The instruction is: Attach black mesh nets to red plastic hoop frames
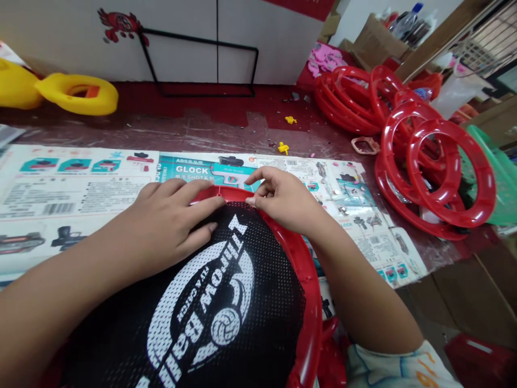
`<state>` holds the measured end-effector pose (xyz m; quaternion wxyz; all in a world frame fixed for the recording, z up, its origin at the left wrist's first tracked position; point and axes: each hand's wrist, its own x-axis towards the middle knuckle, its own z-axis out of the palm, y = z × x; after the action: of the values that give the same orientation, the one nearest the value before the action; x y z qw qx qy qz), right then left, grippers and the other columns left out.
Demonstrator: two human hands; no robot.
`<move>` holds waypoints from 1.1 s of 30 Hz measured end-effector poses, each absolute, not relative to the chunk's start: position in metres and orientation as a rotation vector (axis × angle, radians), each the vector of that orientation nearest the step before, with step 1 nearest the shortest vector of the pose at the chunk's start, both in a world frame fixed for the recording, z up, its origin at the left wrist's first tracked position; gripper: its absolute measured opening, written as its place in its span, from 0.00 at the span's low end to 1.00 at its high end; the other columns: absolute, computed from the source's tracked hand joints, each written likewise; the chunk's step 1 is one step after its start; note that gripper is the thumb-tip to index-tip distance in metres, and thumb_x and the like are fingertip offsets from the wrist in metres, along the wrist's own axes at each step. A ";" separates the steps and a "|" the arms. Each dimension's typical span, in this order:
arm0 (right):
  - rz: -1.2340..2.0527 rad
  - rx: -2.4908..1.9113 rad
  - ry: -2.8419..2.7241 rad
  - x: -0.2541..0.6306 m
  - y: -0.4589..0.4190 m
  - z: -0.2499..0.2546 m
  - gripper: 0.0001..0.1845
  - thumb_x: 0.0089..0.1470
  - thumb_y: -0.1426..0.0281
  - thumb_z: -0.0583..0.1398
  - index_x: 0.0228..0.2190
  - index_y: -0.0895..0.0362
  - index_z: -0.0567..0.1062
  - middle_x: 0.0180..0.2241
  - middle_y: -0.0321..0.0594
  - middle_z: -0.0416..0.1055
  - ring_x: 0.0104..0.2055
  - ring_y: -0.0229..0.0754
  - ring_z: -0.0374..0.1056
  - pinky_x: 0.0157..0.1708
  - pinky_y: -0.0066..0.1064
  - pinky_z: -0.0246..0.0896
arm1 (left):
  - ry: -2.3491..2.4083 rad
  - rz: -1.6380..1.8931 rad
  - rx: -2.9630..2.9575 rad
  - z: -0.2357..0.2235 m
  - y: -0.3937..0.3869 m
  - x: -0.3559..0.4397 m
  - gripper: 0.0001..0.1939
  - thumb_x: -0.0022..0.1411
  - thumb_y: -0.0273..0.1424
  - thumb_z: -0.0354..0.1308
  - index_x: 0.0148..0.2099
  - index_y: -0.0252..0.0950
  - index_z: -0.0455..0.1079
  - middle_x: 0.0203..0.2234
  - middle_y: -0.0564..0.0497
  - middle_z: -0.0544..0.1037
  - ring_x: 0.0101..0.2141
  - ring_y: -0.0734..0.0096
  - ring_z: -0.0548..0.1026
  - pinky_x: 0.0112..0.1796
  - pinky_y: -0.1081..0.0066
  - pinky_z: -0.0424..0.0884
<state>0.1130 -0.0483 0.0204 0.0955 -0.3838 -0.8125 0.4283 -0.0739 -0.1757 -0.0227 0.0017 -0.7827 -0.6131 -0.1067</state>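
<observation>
A red plastic ring [309,302] lies in front of me with a black mesh net [266,269] across it, printed in white with "Throw Ball". My left hand [172,221] rests over the far left part, fingers stretched and apart, touching the net and the ring's far rim. Opposite it, my right hand [285,200] has its thumb pressed at the net's far edge beside the rim, with fingers curled in a pinch. The near part of the ring runs out of view, and my left forearm covers some of the net.
Printed cardboard sheets [97,188] cover the table. Several red rings [452,172] are piled at right, beside pink pieces [323,58] and a green basket [503,188]. A black wire frame [202,39] stands against a white box [278,43]. Yellow ring-shaped parts [109,97] lie far left.
</observation>
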 end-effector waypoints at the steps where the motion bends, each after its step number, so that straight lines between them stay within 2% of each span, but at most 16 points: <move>1: 1.275 -1.144 -2.407 0.113 -0.048 0.021 0.10 0.51 0.77 0.61 0.37 0.56 0.70 0.25 0.30 0.68 0.27 0.34 0.64 0.30 0.28 0.56 | -1.921 -0.335 -2.452 -0.023 -0.176 -0.074 0.22 0.67 0.39 0.42 0.56 0.42 0.68 0.56 0.40 0.67 0.48 0.43 0.68 0.44 0.47 0.66; 13: 1.299 -1.136 -2.307 0.110 -0.050 0.016 0.12 0.49 0.76 0.61 0.37 0.55 0.69 0.24 0.30 0.66 0.27 0.35 0.64 0.30 0.28 0.57 | -1.933 -0.339 -2.461 -0.023 -0.174 -0.073 0.21 0.67 0.39 0.42 0.56 0.42 0.68 0.55 0.39 0.67 0.49 0.41 0.68 0.43 0.47 0.66; 26: 1.225 -1.161 -2.352 0.110 -0.047 0.017 0.10 0.49 0.75 0.61 0.36 0.55 0.69 0.26 0.31 0.67 0.28 0.36 0.64 0.31 0.29 0.57 | -1.921 -0.344 -2.447 -0.019 -0.174 -0.074 0.21 0.67 0.39 0.42 0.55 0.42 0.68 0.56 0.40 0.68 0.48 0.44 0.69 0.43 0.49 0.67; 33: 1.153 -1.165 -2.418 0.110 -0.047 0.016 0.10 0.50 0.74 0.61 0.36 0.55 0.69 0.26 0.32 0.68 0.29 0.37 0.65 0.32 0.30 0.56 | -1.915 -0.439 -2.493 -0.022 -0.173 -0.076 0.22 0.68 0.39 0.43 0.57 0.39 0.68 0.57 0.39 0.67 0.52 0.43 0.67 0.49 0.46 0.66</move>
<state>0.1100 -0.0475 0.0163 0.1100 -0.3965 -0.8227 0.3923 -0.0757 -0.1733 -0.0220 -0.0163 -0.7854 -0.6032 -0.1384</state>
